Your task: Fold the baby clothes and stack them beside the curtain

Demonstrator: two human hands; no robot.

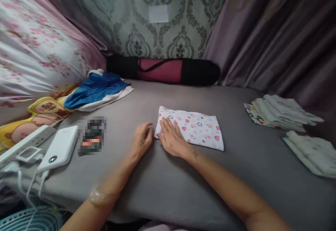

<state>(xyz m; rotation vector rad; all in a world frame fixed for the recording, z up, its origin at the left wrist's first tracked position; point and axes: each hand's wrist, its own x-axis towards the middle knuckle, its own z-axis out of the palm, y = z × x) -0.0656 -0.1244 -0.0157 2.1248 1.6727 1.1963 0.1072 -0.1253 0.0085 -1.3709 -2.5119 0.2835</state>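
Observation:
A folded white cloth with small hearts and flowers [195,127] lies on the grey bed sheet [170,185] in the middle. My right hand [172,138] rests flat on the cloth's near left corner, fingers stretched out. My left hand [141,140] lies on the sheet just left of the cloth, its fingers curled at the cloth's left edge. Whether they pinch the edge I cannot make out.
A stack of folded cloths [280,113] and another white cloth [312,154] lie at the right. At the left sit a white power bank [60,148], a power strip [26,141] with cables, blue clothing [97,89] and a floral pillow [34,49]. A black and red bag [162,70] lies along the wall.

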